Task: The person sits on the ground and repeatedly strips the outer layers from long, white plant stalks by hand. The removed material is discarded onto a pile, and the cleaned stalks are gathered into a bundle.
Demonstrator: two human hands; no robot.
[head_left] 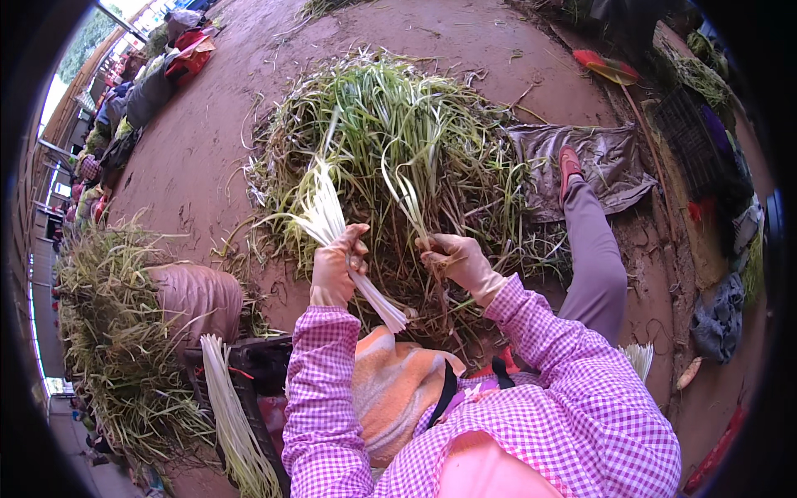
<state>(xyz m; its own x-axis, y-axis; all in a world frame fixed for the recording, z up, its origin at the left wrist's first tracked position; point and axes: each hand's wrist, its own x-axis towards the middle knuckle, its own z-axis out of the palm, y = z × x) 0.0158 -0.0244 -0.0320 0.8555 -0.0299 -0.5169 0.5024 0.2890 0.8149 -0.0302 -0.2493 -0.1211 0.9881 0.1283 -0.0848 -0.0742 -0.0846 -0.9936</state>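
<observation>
My left hand, in a pale glove, is closed round a bunch of white, leek-like stalks. Their cleaned lower ends stick out below the fist, and the tops fan out above it. My right hand, gloved too, pinches a thin, leafy green stalk between thumb and fingers, with brownish strands hanging below the grip. The two hands are a short way apart. Beyond them lies a large heap of long green stalks and leaves, tangled and partly muddy at the near side.
Muddy ground surrounds the heap. At left stand a crate holding finished white stalks and another leaf pile. On the right are a grey plastic sheet under my shoe, a long-handled broom and a dark crate.
</observation>
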